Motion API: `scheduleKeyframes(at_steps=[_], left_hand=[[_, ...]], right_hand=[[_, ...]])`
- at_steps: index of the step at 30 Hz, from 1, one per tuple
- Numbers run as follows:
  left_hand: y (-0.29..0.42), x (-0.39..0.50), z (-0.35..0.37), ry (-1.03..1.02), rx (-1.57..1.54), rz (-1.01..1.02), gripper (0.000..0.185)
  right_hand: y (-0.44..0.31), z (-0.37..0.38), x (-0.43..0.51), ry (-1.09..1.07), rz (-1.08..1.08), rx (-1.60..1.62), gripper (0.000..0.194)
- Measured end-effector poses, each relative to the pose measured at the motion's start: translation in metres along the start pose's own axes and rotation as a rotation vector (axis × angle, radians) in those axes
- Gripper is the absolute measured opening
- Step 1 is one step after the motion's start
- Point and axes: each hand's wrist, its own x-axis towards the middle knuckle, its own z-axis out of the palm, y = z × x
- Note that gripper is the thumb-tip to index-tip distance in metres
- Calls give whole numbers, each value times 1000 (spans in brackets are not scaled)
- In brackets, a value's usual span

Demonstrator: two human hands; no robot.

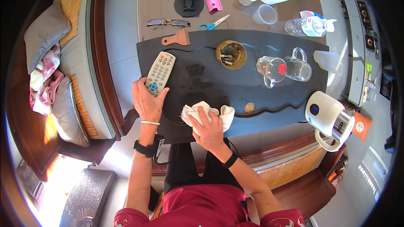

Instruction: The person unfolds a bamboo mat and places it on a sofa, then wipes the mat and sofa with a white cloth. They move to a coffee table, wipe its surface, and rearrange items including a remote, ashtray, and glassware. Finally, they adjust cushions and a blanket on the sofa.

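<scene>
My left hand point(147, 101) grips the lower end of a pale remote control point(160, 71) at the left edge of a dark tea tray point(202, 78). Under my right hand point(210, 129) a white cloth point(202, 113) lies bunched on the tray near its front edge. Wet-looking marks show on the tray surface beyond the cloth. A brass-coloured ashtray point(217, 55) with cigarette butts stands toward the back. Right of it are two clear glass mugs, one point(274, 69) touching or close beside the other point(299, 67). A small round patterned disc point(249, 107) lies right of the cloth.
An orange scraper point(176, 38) rests on the tray's back left. Behind are eyeglasses point(169, 22), scissors point(214, 24), a pink plastic piece point(213, 2), a plastic cup point(265, 14) and a plastic bottle point(307, 26). A white electric kettle point(325, 113) stands at the right end.
</scene>
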Motion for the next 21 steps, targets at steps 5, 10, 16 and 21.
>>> scheduleKeyframes(at_steps=[5,10,16,21], left_hand=[[15,5,-13,44,50,2,76],[79,12,-9,14,-228,261,83],[171,29,58,-166,-154,421,102],[183,36,77,-247,-128,348,86]], right_hand=[[2,-1,-1,-14,-5,6,59],[5,1,0,-12,-36,11,60],[12,7,-4,55,-98,100,27],[14,7,-3,66,-93,148,31]])
